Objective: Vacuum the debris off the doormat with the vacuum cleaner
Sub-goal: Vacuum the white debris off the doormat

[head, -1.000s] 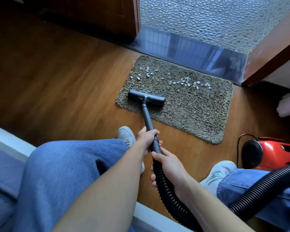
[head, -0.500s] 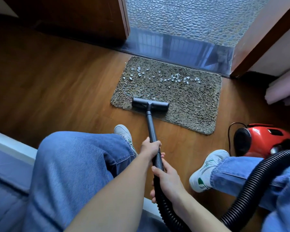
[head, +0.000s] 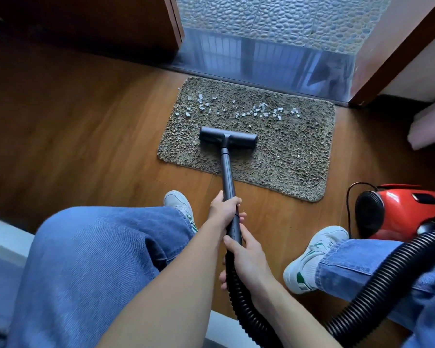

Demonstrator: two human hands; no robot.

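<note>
A shaggy brown doormat [head: 286,156] lies on the wooden floor in front of a doorway. White paper scraps [head: 259,110] are strewn in a band across its far half. The black vacuum head [head: 227,140] rests on the mat's near-left part, just short of the scraps. My left hand [head: 222,209] grips the dark wand [head: 227,177] from the left. Behind it, my right hand [head: 246,257] holds the wand where it joins the ribbed black hose [head: 377,290]. The red vacuum body [head: 409,212] sits on the floor at the right.
My legs in blue jeans and white sneakers [head: 309,257] flank the wand; I sit on a light-edged seat [head: 5,237]. A dark threshold strip [head: 261,59] and pebbled floor lie beyond the mat. A wooden door frame [head: 397,51] stands at right, a pink cloth [head: 430,124] beside it.
The vacuum head slid right along the mat's near part, from its left edge toward the middle. Both hands kept their grip on the wand.
</note>
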